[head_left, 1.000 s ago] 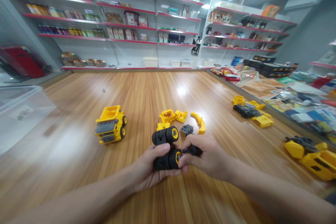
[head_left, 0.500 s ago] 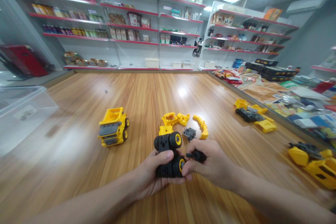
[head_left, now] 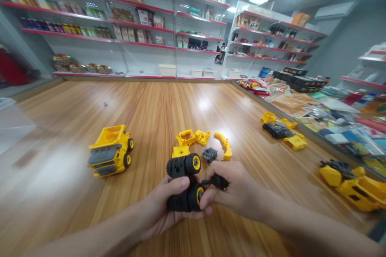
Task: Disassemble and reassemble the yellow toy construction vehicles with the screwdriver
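My left hand point(head_left: 163, 204) is closed around a black toy truck chassis point(head_left: 177, 202) that has black tyres and yellow hubs, its thumb lying across the top. A small black screwdriver point(head_left: 220, 182) is gripped in my right hand point(head_left: 238, 182), its shaft pointing left toward the chassis. The right thumb and fingertips are at the nearer right wheel point(head_left: 199, 196); the exact contact is partly hidden. Just beyond the chassis lie yellow toy parts point(head_left: 186, 137), a grey toy piece point(head_left: 210, 154) and a curved yellow arm point(head_left: 223, 145).
To the left stands a yellow toy dump truck point(head_left: 110, 150). At right lie a partly assembled yellow-black toy point(head_left: 283, 130) and another yellow toy vehicle point(head_left: 352, 184). A clear plastic bin point(head_left: 13, 124) sits at the left edge. Packaged goods point(head_left: 289, 96) lie beyond the table's right rim.
The scene has shifted left in view, as the head camera turned a little. Both hands keep hold of the chassis and screwdriver; more of the screwdriver's shaft shows.
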The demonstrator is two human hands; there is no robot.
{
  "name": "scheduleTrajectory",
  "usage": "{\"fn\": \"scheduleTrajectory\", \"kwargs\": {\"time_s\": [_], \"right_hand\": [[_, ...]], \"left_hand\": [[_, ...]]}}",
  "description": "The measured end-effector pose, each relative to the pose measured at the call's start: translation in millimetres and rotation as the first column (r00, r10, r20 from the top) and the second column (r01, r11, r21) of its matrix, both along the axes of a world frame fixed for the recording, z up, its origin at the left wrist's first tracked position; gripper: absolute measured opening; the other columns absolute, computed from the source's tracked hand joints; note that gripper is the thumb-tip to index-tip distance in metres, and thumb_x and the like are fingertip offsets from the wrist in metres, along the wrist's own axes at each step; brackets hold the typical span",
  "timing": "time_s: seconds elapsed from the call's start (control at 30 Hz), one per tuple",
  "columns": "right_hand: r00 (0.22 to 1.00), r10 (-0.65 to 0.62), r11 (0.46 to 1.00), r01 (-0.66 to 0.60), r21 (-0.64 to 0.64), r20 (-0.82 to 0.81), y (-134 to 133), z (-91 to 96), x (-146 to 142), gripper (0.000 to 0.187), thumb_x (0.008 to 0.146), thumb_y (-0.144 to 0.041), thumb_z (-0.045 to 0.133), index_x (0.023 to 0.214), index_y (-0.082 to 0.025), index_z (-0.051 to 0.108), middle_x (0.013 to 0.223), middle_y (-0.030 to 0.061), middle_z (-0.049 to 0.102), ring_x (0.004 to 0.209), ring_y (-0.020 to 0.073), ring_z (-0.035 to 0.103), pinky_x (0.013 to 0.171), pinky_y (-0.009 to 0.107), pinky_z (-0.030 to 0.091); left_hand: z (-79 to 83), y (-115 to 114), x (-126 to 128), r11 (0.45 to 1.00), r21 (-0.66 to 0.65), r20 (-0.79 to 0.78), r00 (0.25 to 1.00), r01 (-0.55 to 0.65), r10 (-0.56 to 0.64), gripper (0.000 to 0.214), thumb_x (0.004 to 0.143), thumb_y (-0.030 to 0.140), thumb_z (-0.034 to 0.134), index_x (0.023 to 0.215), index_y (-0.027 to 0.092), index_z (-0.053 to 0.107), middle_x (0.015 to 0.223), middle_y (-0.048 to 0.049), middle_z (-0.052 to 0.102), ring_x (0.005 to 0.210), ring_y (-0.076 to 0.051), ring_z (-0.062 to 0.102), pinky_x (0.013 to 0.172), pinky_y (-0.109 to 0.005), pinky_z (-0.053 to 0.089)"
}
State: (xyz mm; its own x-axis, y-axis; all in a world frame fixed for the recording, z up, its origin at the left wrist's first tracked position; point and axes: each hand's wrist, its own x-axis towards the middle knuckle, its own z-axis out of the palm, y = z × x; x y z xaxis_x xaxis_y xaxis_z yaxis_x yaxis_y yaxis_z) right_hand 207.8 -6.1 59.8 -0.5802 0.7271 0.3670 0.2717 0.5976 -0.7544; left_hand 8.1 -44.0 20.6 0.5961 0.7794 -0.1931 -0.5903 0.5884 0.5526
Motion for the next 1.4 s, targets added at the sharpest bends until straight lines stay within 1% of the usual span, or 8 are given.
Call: {"fn": "scheduleTrajectory", "kwargs": {"time_s": [0.3,0.47,0.67,0.93,1.17,1.23,1.3,1.4], "right_hand": [[0.997,0.06,0.993,-0.064,0.1,0.039,2.4,3.4,2.0,0.032,0.073,-0.039,0.081,0.076,-0.016,0.059,0.065,-0.0048,0.059,0.056,0.007,0.05,0.055,0.018,0.036],[0.995,0.041,0.981,-0.058,0.187,0.095,3.9,7.4,7.7,0.033,0.075,-0.043,0.078,0.08,-0.017,0.06,0.069,-0.0036,0.061,0.059,0.008,0.052,0.057,0.019,0.036],[0.978,0.019,0.976,-0.064,0.209,0.209,4.3,9.7,11.6,0.036,0.081,-0.049,0.071,0.078,-0.015,0.058,0.069,-0.0008,0.062,0.061,0.0106,0.054,0.057,0.022,0.034],[0.969,0.039,0.978,-0.086,0.188,0.243,1.9,10.1,10.7,0.034,0.087,-0.048,0.065,0.078,-0.016,0.056,0.067,-0.001,0.063,0.059,0.0101,0.053,0.058,0.023,0.032],[0.97,0.019,0.978,-0.068,0.197,0.243,-4.1,11.7,12.2,0.03,0.086,-0.045,0.067,0.079,-0.018,0.055,0.068,-0.0028,0.059,0.06,0.0102,0.049,0.057,0.024,0.031],[0.97,0.046,0.982,-0.087,0.167,0.239,-6.1,19.8,14.6,0.024,0.086,-0.04,0.066,0.086,-0.018,0.055,0.074,-0.002,0.058,0.064,0.0112,0.049,0.059,0.024,0.033],[0.967,0.115,0.982,-0.146,0.123,0.228,-8.0,29.1,16.6,0.013,0.09,-0.029,0.057,0.096,-0.018,0.053,0.082,-0.0003,0.059,0.069,0.0121,0.051,0.063,0.024,0.036],[0.961,0.145,0.971,-0.184,0.152,0.236,-9.1,36.8,17.5,0.009,0.09,-0.015,0.047,0.096,-0.018,0.051,0.084,0.0002,0.057,0.07,0.012,0.05,0.064,0.025,0.036]], "left_hand": [[-0.1,-0.5,-3.7,1.0,0.001,-0.049,0.999,-0.008,0.008,0.031,0.08,0.034,0.072,0.101,0.011,0.068,0.092,-0.016,0.076,0.083,-0.027,0.075,0.071,-0.03,0.061],[2.5,1.1,0.0,1.0,0.005,-0.031,0.999,-0.013,0.013,0.03,0.079,0.033,0.073,0.1,0.011,0.068,0.091,-0.0141,0.075,0.083,-0.026,0.075,0.073,-0.031,0.061],[7.2,0.7,2.3,1.0,0.006,-0.042,0.999,-0.005,0.006,0.033,0.076,0.033,0.076,0.097,0.01,0.068,0.089,-0.0144,0.075,0.082,-0.026,0.075,0.071,-0.029,0.061],[9.2,-1.7,-1.0,0.999,0.025,-0.032,0.999,-0.038,0.039,0.032,0.075,0.033,0.077,0.096,0.009,0.069,0.086,-0.0138,0.075,0.081,-0.025,0.075,0.07,-0.028,0.061],[6.0,-3.0,-2.0,0.999,0.02,-0.005,0.999,-0.043,0.043,0.032,0.074,0.032,0.077,0.095,0.01,0.07,0.087,-0.0139,0.076,0.08,-0.025,0.075,0.068,-0.027,0.061],[4.2,-2.7,-2.1,0.998,0.008,0.009,0.998,-0.063,0.062,0.029,0.076,0.031,0.076,0.096,0.009,0.071,0.09,-0.0139,0.076,0.079,-0.023,0.075,0.068,-0.028,0.062],[2.6,-2.2,-2.2,0.998,0.0,0.036,0.997,-0.067,0.066,0.028,0.078,0.03,0.074,0.096,0.009,0.071,0.091,-0.0134,0.075,0.079,-0.023,0.075,0.069,-0.029,0.062],[1.8,-1.6,-2.6,0.998,-0.011,0.053,0.997,-0.058,0.059,0.029,0.079,0.032,0.073,0.097,0.01,0.071,0.092,-0.0137,0.075,0.083,-0.027,0.075,0.07,-0.029,0.061]]}}
